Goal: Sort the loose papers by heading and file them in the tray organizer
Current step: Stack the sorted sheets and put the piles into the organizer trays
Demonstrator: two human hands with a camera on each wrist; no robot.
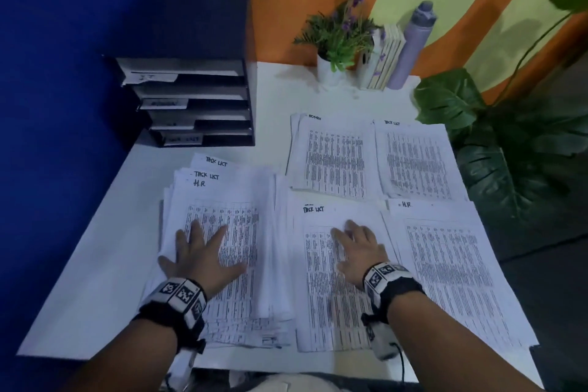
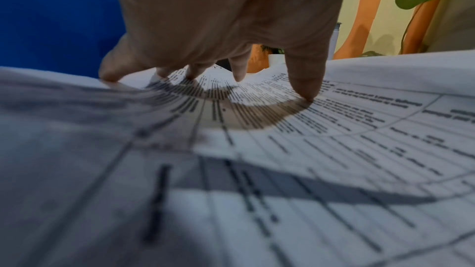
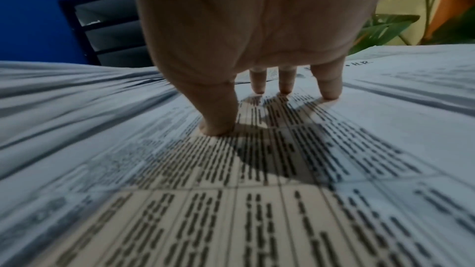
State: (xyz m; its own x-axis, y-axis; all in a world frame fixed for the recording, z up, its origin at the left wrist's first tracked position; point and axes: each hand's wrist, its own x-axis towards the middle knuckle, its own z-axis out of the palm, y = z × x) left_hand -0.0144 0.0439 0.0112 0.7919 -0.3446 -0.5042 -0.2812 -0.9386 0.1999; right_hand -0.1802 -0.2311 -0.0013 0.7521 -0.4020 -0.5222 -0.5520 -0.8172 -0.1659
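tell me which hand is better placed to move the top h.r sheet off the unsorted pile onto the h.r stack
Likely the left hand: it already lies flat on the H.R sheet topping the unsorted pile. The right hand presses a Task List sheet, though it sits nearer the H.R stack.

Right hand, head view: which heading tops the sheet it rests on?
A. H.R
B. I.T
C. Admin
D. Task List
D: the right hand lies with fingers spread on the sheet whose handwritten heading reads Task List; the H.R pile lies beside it to the right.
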